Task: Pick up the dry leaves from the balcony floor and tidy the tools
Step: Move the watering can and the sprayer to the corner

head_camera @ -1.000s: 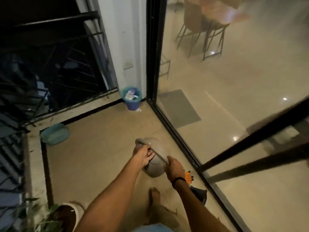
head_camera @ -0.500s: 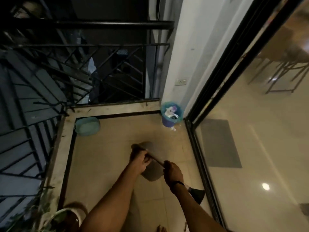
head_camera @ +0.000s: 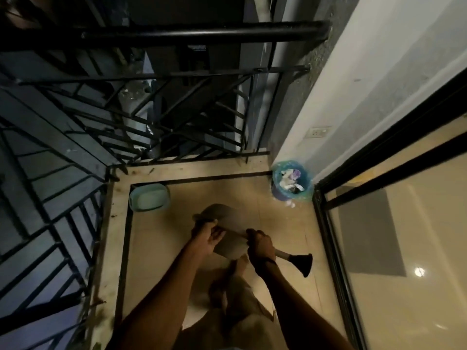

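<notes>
In front of me, above the balcony floor (head_camera: 161, 261), I hold a grey scoop-shaped pan (head_camera: 227, 221) between both hands. My left hand (head_camera: 208, 237) grips its left edge, fingers curled round the rim. At the right edge, my right hand (head_camera: 260, 247) makes a fist over the rim. A tool with a metal shaft and a black end (head_camera: 302, 263) sticks out to the right of that fist. What lies inside the pan is hidden. Small dark bits of debris (head_camera: 113, 215) lie along the left ledge.
A blue bin (head_camera: 290, 184) lined with a bag and holding rubbish stands in the far right corner by the white wall (head_camera: 353, 97). A teal basin (head_camera: 149, 201) sits in the far left corner. Black railing (head_camera: 177, 102) bounds the far and left sides. A glass sliding door (head_camera: 336, 261) closes the right. My bare foot (head_camera: 240, 269) is below the pan.
My view has swung left and away from the indoor room toward the railing corner. Both hands kept hold of the grey pan, and the black-ended tool now shows fully beside my right hand.
</notes>
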`<state>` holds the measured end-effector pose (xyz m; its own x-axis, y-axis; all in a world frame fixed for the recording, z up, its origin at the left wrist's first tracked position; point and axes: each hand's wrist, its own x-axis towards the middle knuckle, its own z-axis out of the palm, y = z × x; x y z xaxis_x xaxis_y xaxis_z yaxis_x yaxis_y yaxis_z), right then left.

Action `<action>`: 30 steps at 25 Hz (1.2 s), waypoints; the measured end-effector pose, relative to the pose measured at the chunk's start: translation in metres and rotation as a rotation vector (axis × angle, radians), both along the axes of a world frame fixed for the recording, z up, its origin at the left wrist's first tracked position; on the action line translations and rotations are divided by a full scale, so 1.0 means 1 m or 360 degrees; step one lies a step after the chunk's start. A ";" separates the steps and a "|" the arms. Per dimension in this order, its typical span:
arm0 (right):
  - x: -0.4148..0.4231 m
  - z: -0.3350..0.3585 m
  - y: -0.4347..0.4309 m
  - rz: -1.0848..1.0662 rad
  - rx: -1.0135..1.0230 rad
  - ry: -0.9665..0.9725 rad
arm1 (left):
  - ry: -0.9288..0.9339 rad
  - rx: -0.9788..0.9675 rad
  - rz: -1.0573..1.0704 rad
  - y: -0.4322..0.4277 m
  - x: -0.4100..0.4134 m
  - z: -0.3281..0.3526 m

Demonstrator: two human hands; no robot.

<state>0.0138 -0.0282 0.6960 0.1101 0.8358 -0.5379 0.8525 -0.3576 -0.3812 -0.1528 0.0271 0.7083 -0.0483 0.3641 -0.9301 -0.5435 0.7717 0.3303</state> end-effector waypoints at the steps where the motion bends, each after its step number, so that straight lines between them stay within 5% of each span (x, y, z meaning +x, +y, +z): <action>1: -0.004 -0.007 0.019 -0.0007 0.0017 0.0011 | 0.0010 -0.0007 0.0015 0.018 -0.006 -0.004; 11: -0.048 -0.107 0.177 0.0112 0.0004 0.0020 | 0.0128 -0.0155 0.0074 0.176 -0.047 -0.096; 23: 0.014 -0.422 0.247 -0.1114 0.0220 -0.0048 | 0.0002 -0.0020 -0.1099 0.343 0.103 -0.421; 30: 0.045 -0.501 0.270 -0.1452 0.0240 -0.0108 | 0.0028 0.0134 -0.1378 0.376 0.177 -0.501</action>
